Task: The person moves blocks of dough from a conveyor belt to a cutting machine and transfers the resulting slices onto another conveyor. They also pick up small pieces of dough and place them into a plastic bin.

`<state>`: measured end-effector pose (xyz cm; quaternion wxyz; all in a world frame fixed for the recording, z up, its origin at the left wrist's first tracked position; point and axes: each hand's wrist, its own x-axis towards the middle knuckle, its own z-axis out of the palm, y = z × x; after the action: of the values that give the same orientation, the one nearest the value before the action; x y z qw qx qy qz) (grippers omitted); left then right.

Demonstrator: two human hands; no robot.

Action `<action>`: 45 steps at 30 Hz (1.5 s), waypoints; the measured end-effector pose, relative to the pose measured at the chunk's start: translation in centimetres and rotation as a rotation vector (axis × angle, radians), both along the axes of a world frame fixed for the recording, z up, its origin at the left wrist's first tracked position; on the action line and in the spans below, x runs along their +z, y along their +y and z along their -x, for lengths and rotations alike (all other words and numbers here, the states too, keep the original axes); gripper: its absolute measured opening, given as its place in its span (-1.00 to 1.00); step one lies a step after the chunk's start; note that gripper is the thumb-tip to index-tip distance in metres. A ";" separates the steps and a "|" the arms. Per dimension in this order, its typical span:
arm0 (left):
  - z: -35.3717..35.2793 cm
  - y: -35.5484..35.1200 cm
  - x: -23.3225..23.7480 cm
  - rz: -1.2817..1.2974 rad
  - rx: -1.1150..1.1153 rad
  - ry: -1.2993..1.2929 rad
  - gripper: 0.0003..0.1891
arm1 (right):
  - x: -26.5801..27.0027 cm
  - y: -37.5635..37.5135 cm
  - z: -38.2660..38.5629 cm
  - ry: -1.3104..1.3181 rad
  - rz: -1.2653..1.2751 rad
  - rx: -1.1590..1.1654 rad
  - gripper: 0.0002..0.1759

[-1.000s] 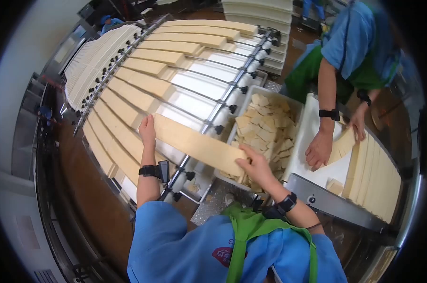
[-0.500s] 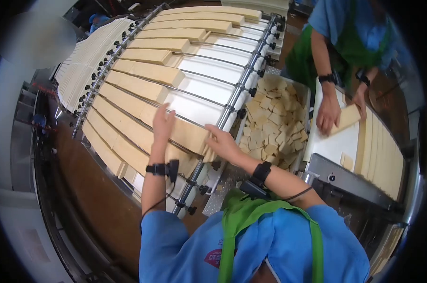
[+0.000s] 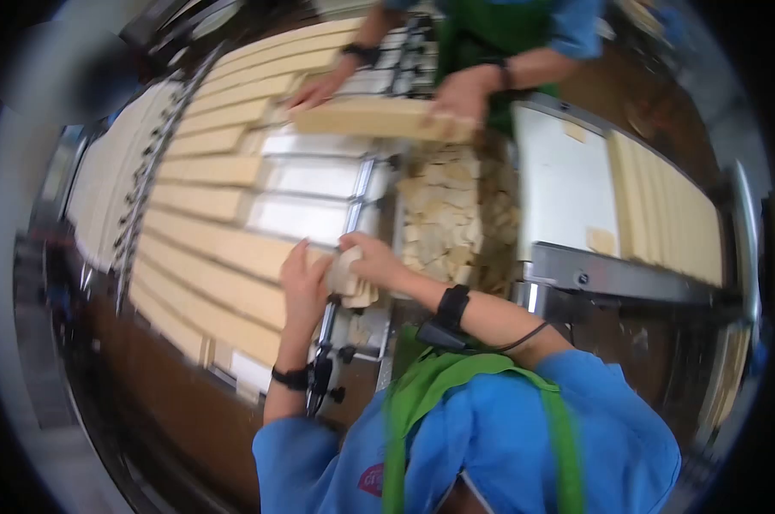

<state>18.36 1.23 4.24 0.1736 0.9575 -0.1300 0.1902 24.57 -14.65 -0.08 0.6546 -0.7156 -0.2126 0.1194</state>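
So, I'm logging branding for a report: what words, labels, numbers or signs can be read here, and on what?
No text is legible.
The red badge on the blue shirt: light lettering, too blurred and cropped to read.
The pale slab piece held between the left hand and right hand: no marks.
The steel housing: no readable label.
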 end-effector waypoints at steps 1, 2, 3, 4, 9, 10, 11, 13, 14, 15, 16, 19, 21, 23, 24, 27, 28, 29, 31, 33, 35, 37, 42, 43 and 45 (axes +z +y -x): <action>-0.1 -0.3 -0.1 -0.091 -0.008 -0.002 -0.64 | 0.4 -1.3 -0.2 0.001 -0.012 -0.030 -0.52; 0.0 -0.7 -0.1 -0.181 -0.021 -0.007 -0.68 | 0.8 -2.8 -0.3 0.003 -0.066 -0.075 -0.51; 0.1 -1.4 0.2 -0.221 0.027 0.024 -0.73 | 1.1 -4.4 -0.6 0.003 -0.123 -0.122 -0.50; 0.2 -1.9 0.4 -0.265 0.079 0.050 -0.77 | 1.1 -6.2 -1.2 -0.002 -0.122 -0.128 -0.49; 0.2 -1.1 -0.2 -0.267 0.091 -0.005 -0.84 | -0.2 -17.7 -1.7 -0.255 0.272 -0.397 -0.48; 0.3 -1.4 -0.1 -0.300 0.123 0.014 -0.84 | -1.7 -20.8 -1.9 -0.322 0.316 -0.471 -0.48; 0.6 -1.5 -0.4 -0.314 0.146 0.051 -0.84 | -2.4 -23.9 -1.7 -0.388 0.362 -0.539 -0.48; 0.5 -2.0 -0.7 -0.346 0.190 0.125 -0.83 | 0.5 -30.2 0.9 0.034 0.230 -0.704 -0.51; 0.4 -2.3 -0.4 -0.390 0.202 0.198 -0.82 | 0.1 -33.4 1.9 0.056 0.262 -0.847 -0.51; 0.4 -2.6 0.4 -0.435 0.218 0.268 -0.81 | -0.5 -36.3 2.8 0.076 0.293 -0.987 -0.51; -0.1 -3.2 0.9 -0.480 0.238 0.339 -0.79 | -1.4 -39.3 3.7 0.017 0.376 -1.088 -0.49; -2.6 -6.8 1.5 -0.275 0.209 0.300 -0.76 | -4.2 -45.7 5.9 -0.033 0.596 -1.287 -0.44; -5.2 -12.5 1.7 -0.153 0.021 0.250 -0.74 | -5.4 -47.7 5.9 0.038 0.659 -1.322 -0.42; -8.7 -19.9 0.9 -0.030 -0.197 0.311 -0.70 | -5.8 -49.2 5.4 0.154 0.651 -1.292 -0.41; -10.1 -24.2 0.2 0.002 -0.251 0.306 -0.67 | -4.8 -49.4 5.0 0.188 0.674 -1.278 -0.47; -15.4 -36.2 -3.7 0.159 -0.534 0.242 -0.60 | -5.0 -49.7 4.0 0.132 0.724 -1.253 -0.54; -17.4 -40.4 -5.0 0.225 -0.596 0.253 -0.59 | -4.7 -49.7 4.0 0.143 0.725 -1.234 -0.56; -19.4 -44.3 -5.9 0.239 -0.674 0.238 -0.56 | -4.2 -49.6 4.1 0.151 0.727 -1.215 -0.58; -23.7 -51.5 -7.7 0.157 -0.701 0.233 -0.51 | -4.0 -49.5 4.1 0.148 0.735 -1.178 -0.60; -27.5 -57.4 -9.0 0.088 -0.711 0.147 -0.53 | -3.8 -49.2 4.2 0.132 0.738 -1.173 -0.59; -29.9 -61.8 -8.0 0.019 -0.666 0.237 -0.56 | -3.5 -49.1 4.3 0.148 0.714 -1.143 -0.57; -32.1 -64.8 -8.8 -0.097 -0.622 0.296 -0.56 | -3.4 -49.4 4.4 0.148 0.698 -1.112 -0.55; -32.3 -65.7 -7.1 -0.239 -0.520 0.374 -0.51 | -2.8 -49.5 4.4 0.140 0.660 -1.121 -0.58; -32.1 -65.1 -6.0 -0.291 -0.519 0.421 -0.50 | -2.1 -49.2 4.5 0.150 0.645 -1.130 -0.60; -32.2 -63.6 -5.0 -0.333 -0.440 0.495 -0.49 | -1.7 -49.1 4.3 0.141 0.677 -1.091 -0.60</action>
<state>50.60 -62.37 -0.79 0.0784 0.9388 -0.3159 -0.1130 20.32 -63.78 -1.80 0.3718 -0.8781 0.2749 -0.1233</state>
